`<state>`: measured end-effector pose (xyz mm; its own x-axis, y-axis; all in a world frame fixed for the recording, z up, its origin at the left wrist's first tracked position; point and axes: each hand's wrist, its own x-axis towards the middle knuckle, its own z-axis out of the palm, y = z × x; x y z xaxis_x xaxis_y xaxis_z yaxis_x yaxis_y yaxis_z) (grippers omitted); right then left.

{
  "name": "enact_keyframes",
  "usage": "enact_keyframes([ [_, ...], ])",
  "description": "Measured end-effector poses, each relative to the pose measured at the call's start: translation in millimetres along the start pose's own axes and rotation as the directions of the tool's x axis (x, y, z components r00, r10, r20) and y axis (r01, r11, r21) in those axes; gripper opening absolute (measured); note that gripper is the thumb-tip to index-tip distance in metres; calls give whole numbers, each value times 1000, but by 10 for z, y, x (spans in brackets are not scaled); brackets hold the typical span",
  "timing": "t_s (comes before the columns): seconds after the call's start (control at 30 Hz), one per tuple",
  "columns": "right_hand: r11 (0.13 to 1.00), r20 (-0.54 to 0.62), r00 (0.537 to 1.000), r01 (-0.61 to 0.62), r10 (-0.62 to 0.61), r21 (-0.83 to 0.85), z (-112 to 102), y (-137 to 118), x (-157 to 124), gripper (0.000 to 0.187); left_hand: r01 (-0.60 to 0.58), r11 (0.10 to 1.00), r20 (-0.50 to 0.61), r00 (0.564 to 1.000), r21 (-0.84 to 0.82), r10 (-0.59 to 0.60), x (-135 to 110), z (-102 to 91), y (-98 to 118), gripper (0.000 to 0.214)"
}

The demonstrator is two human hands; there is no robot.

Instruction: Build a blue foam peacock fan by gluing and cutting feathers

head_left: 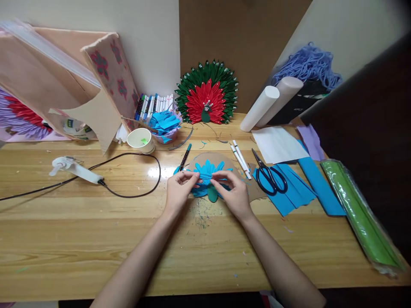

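Between my two hands stretches a small strip of blue crepe paper (205,176). My left hand (182,187) pinches its left end, and my right hand (233,191) pinches the right end. Just beneath lies a rounded cardboard piece (199,159) with blue paper petals (208,166) fanned over it and a dark green body shape (212,193) at the front. My hands partly cover this piece. A dark marker (185,156) rests beyond my left hand, while white markers (240,159) lie beyond my right. Black-handled scissors (269,176) sit farther right on blue crepe paper (290,188).
A white glue gun (77,169) with a looping black cord lies left. Behind it stand a paper cup (141,140) and a bowl of blue scraps (165,124). A finished red and green paper peacock (207,94) leans at the back. Wrapped green paper (359,214) lies right.
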<state>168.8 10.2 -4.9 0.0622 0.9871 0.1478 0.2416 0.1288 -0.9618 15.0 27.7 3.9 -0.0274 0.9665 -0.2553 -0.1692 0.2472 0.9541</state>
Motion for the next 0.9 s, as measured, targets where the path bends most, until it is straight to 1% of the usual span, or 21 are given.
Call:
enact_keyframes([
  [0.17,1000,-17,1000,-6,5,-3,1,1,-4,14,10,1000,14,1000,2,-10,2,-1,-5,30],
  [0.33,1000,1,1000,-8,8,8,10,7,-5,11,73,997,100,992,23,-75,6,-12,0,31],
  [0.43,1000,14,1000,-4,4,13,6,-3,-10,12,102,994,124,987,34,-105,7,-13,6,31],
  [0.63,998,53,997,62,-61,-28,-21,-46,-28,14,93,995,115,989,44,-97,16,-10,13,28],
  [0.83,989,44,993,115,-111,-95,-21,-52,-16,8,106,993,162,980,44,-112,14,-4,18,29],
  [0.9,989,32,994,111,-109,-96,-20,-45,-12,9,107,993,166,980,49,-114,13,-2,22,30],
])
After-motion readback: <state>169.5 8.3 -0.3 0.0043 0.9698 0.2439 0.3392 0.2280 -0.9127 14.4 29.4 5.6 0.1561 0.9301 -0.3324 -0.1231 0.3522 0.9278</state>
